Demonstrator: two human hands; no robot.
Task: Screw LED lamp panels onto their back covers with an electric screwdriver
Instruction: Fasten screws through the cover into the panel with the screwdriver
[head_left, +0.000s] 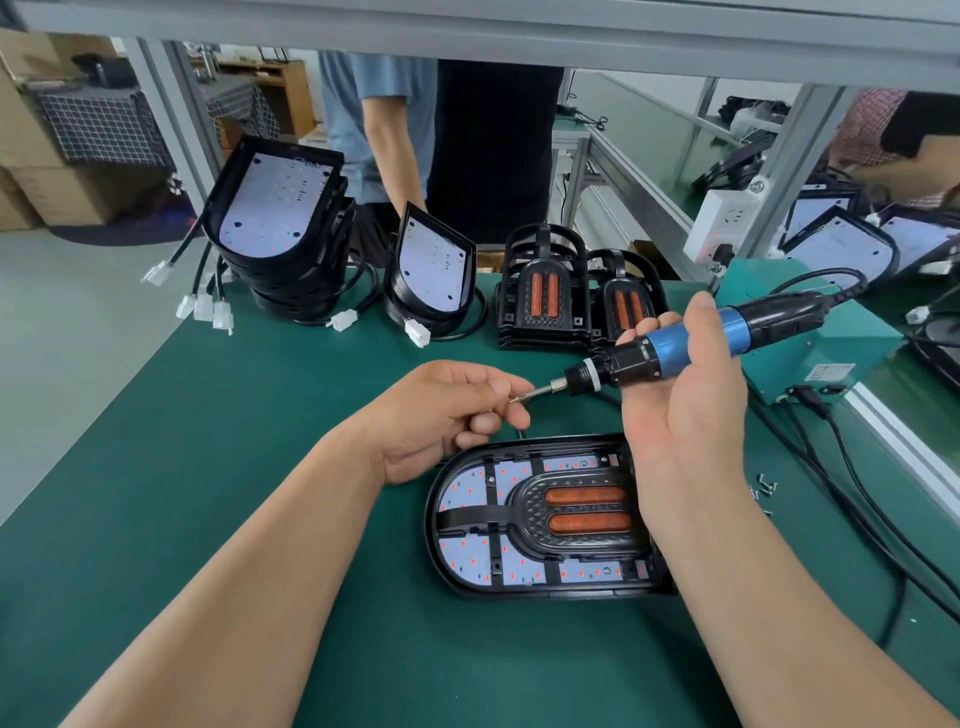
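A black lamp assembly (540, 519) lies flat on the green mat (260, 415), showing white LED panel sections with red dots and two orange strips in its middle. Above it my right hand (680, 400) grips a blue and black electric screwdriver (675, 345), held nearly level with its bit pointing left. My left hand (447, 410) pinches a small screw (515, 399) at the tip of that bit. Both hands hover just behind the assembly.
Stacks of LED panels in black covers (280, 228) (434, 270) with cables and white plugs stand at the back, beside stacked black inserts (545, 291). A teal power box (815, 332) and cables sit right; loose screws (763, 488) lie nearby. A person (395, 130) stands behind the bench.
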